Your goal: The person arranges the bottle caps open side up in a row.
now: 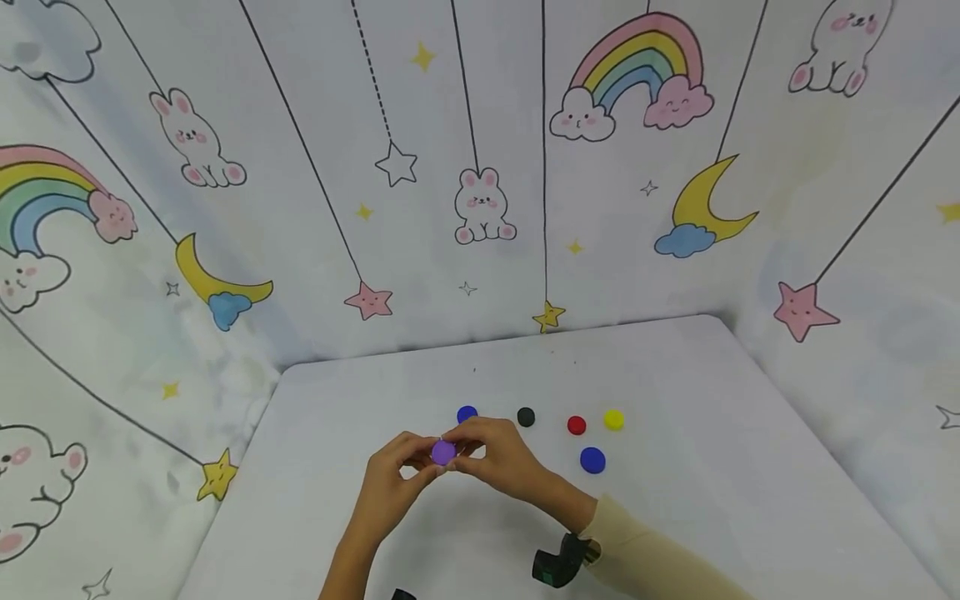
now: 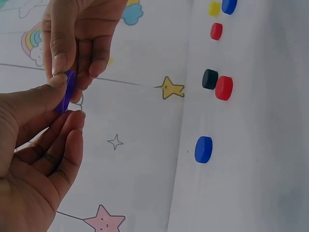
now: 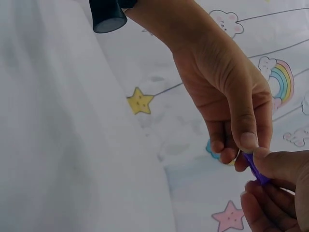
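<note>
A small purple disc [image 1: 444,452] is held up above the table between both hands, its round face toward the head camera. My left hand [image 1: 390,482] pinches its left side between thumb and fingers. From the other side, my right hand [image 1: 501,457] pinches it the same way. Seen edge-on in the left wrist view, the purple disc [image 2: 67,91] looks thin, with both thumbs on it. Just behind the right hand lies a blue disc [image 1: 467,414], partly covered in the head view.
On the white table [image 1: 675,533] lie a black disc [image 1: 526,417], a red disc [image 1: 576,425], a yellow disc [image 1: 614,419] and another blue disc [image 1: 592,460]. The left wrist view shows a second red disc [image 2: 224,88] beside the black one. Patterned cloth walls [image 1: 480,275] stand around the table.
</note>
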